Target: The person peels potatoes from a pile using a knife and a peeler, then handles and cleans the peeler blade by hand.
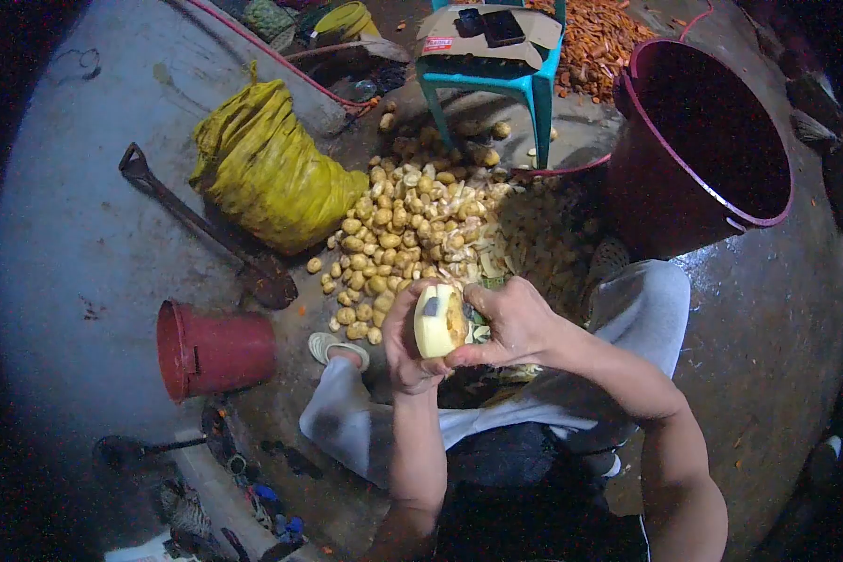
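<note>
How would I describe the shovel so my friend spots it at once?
Start at the bulging yellow sack beside the heap of potatoes. On the floor between that sack and the smaller red bucket is the shovel. Unlike its bulky neighbours, it is long and dark, with a looped grip and broad blade.

Directly ahead of the hands, the potato heap (384, 244) blocks a low pass, with the chair (482, 82) standing beyond it. The tub (651, 183) closes off the far right; nearer, open floor (768, 347) lies beside the knee (651, 290). On the left, the sack (276, 173), shovel (192, 214) and bucket (225, 351) stand in the way, leaving a narrow strip between bucket and slipper (326, 347). Left of the shovel is open floor.
</note>
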`<control>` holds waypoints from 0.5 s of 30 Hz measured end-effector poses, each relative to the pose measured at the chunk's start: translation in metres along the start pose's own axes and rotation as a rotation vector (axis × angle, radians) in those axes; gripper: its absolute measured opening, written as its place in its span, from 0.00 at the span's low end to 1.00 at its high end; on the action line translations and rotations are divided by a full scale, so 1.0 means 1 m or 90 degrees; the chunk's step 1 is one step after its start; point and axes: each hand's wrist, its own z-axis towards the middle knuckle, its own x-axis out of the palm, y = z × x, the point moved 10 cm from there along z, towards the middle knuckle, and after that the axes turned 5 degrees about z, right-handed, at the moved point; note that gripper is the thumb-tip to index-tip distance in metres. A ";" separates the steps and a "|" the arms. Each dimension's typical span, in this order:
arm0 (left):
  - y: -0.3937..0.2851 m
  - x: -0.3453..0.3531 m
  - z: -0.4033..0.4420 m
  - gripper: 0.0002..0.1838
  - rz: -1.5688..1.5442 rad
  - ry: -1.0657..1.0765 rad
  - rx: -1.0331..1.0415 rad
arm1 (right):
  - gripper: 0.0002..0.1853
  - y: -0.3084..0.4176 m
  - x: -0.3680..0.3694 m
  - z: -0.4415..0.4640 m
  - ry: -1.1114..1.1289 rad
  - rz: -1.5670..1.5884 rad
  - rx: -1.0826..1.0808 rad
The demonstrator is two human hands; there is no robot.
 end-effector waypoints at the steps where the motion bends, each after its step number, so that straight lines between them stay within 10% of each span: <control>1: 0.001 -0.002 -0.001 0.49 -0.001 -0.009 -0.004 | 0.39 0.003 0.001 0.000 0.008 -0.013 -0.013; 9: -0.006 -0.004 0.001 0.49 0.055 -0.096 0.009 | 0.32 0.009 0.006 -0.006 -0.030 -0.103 -0.080; 15: 0.001 -0.007 0.001 0.47 0.037 -0.066 -0.023 | 0.47 -0.027 0.005 0.003 0.021 0.095 0.088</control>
